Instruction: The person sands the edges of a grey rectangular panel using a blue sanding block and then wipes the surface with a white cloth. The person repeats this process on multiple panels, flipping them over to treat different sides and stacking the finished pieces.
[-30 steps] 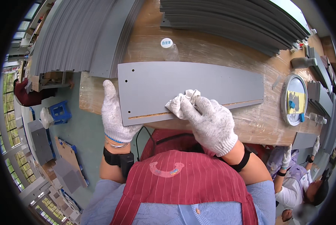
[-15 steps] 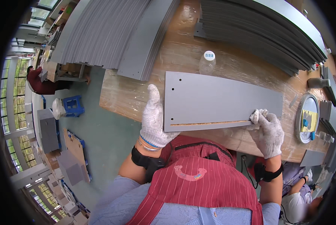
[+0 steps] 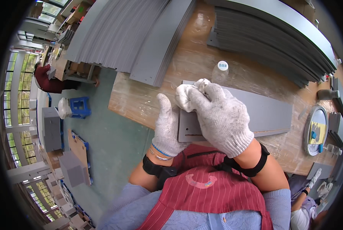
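A long grey panel (image 3: 263, 111) with small drilled holes and a thin bare slot along its near edge lies across the table's front. My left hand (image 3: 167, 128), in a white knit glove, holds its left end. The thumb points up beside the end, and the other fingers are hidden behind or under the panel. My right hand (image 3: 225, 117), in a smudged white glove, grips a crumpled white cloth (image 3: 185, 97) at the panel's upper left corner. That hand covers much of the panel's left part. Just beyond the panel stands a clear bottle (image 3: 219, 73) with a white cap.
Stacks of grey panels stand at the far left (image 3: 114, 34) and far right (image 3: 256, 46) of the film-covered table (image 3: 133, 103). A round lid (image 3: 316, 130) with a yellow sheet lies at right. A blue stool (image 3: 80, 107) is on the floor. Co-workers are at far left and lower right.
My right hand has carried the cloth from the panel's near right edge leftward to its upper left corner. My left hand stays at the left end. The view has shifted slightly.
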`<state>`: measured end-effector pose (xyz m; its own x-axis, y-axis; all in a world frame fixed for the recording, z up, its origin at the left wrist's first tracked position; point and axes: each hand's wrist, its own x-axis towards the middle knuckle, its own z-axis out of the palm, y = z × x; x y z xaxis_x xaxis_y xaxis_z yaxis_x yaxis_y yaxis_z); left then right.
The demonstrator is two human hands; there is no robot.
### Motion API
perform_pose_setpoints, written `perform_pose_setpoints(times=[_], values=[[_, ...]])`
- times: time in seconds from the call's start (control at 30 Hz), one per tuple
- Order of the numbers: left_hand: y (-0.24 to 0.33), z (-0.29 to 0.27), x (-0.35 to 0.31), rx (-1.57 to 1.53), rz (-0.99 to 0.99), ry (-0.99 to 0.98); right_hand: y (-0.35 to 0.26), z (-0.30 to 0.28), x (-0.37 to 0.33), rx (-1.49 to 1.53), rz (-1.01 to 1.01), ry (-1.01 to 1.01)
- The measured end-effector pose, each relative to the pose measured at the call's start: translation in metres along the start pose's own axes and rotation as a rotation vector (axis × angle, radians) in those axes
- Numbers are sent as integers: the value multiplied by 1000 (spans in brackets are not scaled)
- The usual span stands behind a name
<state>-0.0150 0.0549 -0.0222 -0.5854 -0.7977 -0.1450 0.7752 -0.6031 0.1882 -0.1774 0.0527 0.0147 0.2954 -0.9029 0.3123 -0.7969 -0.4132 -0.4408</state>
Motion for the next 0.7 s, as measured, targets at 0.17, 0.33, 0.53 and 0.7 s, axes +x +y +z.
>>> perform_pose_setpoints(times=[0.17, 0.33, 0.53, 0.7], values=[[-2, -4, 1, 126, -71, 128, 17, -1, -3, -135, 98, -32], [0, 1, 2, 203, -1, 217, -11, -1, 4, 61, -36, -50], [-5, 2, 4, 147, -75, 119, 13, 5, 11, -17, 86, 83], [1, -22, 2, -30, -19, -36, -18, 0, -12, 19, -114, -114]])
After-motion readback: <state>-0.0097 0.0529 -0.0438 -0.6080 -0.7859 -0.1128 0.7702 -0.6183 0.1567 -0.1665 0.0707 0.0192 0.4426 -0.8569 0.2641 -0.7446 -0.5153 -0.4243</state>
